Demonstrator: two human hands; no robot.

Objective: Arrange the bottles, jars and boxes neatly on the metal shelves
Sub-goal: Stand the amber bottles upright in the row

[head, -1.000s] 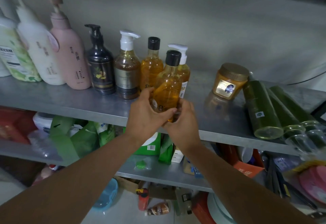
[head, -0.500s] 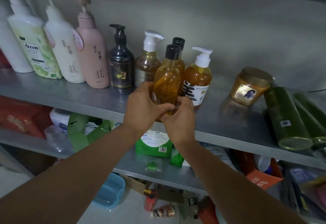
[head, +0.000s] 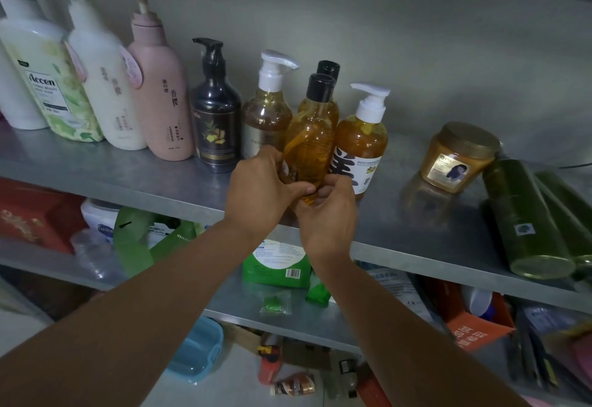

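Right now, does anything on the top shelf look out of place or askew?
Yes. The dark green bottles lie on their sides at the top shelf's right end, while the pump bottles stand upright.

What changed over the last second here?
The black-capped amber bottle, gripped low by the left hand and right hand, has shifted left, uncovering the labelled pump bottle. Both hands keep their grip; the jar and the other bottles stay put.

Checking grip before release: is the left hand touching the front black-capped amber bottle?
Touching. Head view: the left hand wraps its thumb across the front black-capped amber bottle.
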